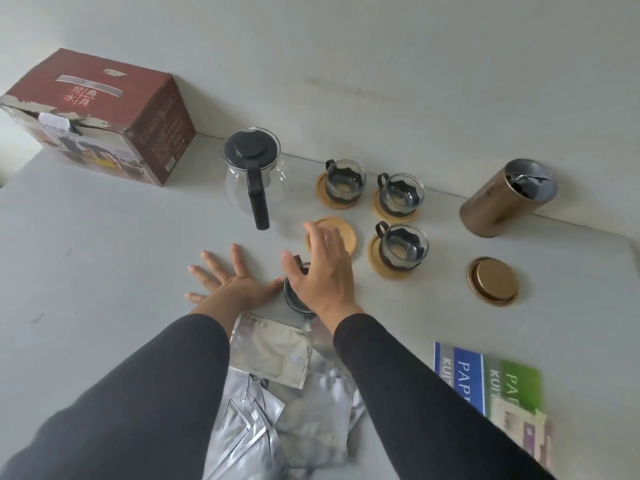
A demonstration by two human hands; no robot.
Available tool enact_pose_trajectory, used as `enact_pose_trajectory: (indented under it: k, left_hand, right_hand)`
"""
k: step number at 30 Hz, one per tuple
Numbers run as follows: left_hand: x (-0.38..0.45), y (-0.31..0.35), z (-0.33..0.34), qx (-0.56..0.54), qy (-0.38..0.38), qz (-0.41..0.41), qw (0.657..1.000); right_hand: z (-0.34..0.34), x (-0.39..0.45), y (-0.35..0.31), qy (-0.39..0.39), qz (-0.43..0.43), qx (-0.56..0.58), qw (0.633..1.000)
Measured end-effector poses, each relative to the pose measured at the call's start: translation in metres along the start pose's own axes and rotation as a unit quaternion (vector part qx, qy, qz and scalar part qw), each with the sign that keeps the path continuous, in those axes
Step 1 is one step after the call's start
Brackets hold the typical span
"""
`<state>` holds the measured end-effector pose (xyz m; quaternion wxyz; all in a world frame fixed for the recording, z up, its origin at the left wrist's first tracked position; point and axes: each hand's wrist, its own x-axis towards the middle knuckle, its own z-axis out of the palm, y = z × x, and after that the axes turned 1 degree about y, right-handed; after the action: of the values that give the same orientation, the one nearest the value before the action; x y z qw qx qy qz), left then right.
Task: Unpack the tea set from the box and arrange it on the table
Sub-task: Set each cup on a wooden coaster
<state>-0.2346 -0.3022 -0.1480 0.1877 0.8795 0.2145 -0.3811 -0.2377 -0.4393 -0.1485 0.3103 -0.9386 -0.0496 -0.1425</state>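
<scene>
Three cups (401, 249) are seated on coasters; the fourth cup (294, 296) is loosely covered by the right hand (322, 271), fingers spread, grip uncertain. The left hand (228, 282) lies flat, empty. Next, it must be lifted to the bare coaster (341, 228) at twelve o'clock.

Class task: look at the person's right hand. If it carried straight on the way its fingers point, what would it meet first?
Most likely the bare bamboo coaster: the right hand points up and away, fingertips already over the coaster's near edge. Its height above the coaster is unclear.
</scene>
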Motion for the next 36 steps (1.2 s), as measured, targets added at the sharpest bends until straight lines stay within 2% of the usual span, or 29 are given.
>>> enact_pose_trajectory:
  k: [6,10,15,19,24,31,36]
  left_hand:
    - [-0.002,-0.003,-0.001,0.015,0.007,0.012,1.000]
    - [-0.006,-0.005,-0.002,0.026,0.010,0.022,0.999]
    - [-0.006,-0.004,-0.004,0.023,0.007,0.015,1.000]
    - [-0.007,-0.004,-0.005,0.011,0.000,0.021,1.000]
    - [-0.005,-0.004,-0.008,0.004,-0.008,0.020,1.000]
    - [0.000,-0.001,-0.007,-0.001,-0.010,0.010,1.000]
    - [0.002,0.000,-0.004,-0.004,-0.003,0.002,1.000]
  right_hand:
    - [0.002,-0.056,-0.009,-0.040,0.052,-0.077,0.995]
    - [-0.001,-0.062,-0.005,-0.070,0.069,-0.062,0.993]
    - [-0.012,-0.040,-0.003,-0.010,0.028,-0.039,0.999]
    - [-0.025,0.000,0.010,-0.006,0.034,-0.046,0.998]
    - [-0.033,0.036,0.029,-0.061,0.071,-0.062,0.994]
    - [-0.029,0.046,0.042,-0.122,0.076,-0.064,0.988]
    - [-0.025,0.045,0.052,-0.135,0.074,-0.068,0.986]
